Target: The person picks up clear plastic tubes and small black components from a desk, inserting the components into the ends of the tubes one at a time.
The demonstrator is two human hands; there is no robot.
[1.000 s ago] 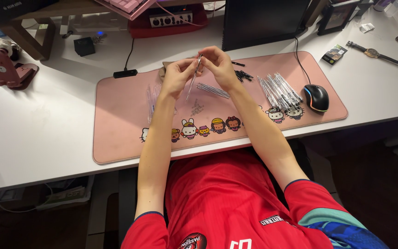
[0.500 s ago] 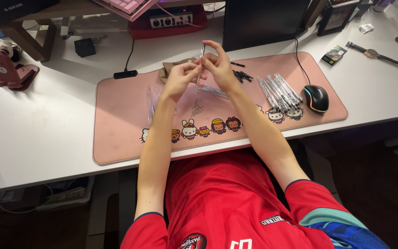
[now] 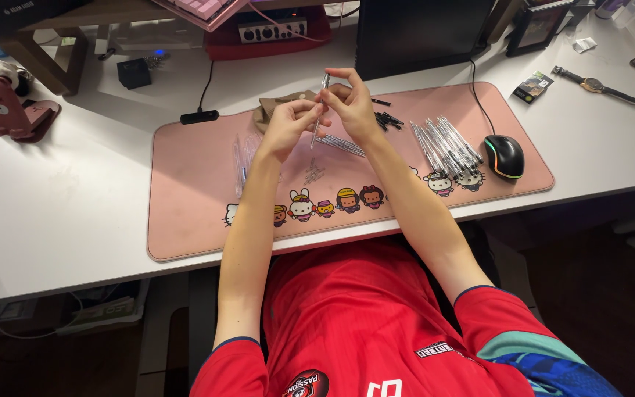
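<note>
My white desk carries a pink desk mat, with a row of clear pen barrels beside the black mouse. Above the mat's far edge I hold one clear pen nearly upright. It's light, stiff, slick plastic, likely best pinched along the barrel. My right hand closes around its upper part; my left hand pinches lower down, probably at the tip.
</note>
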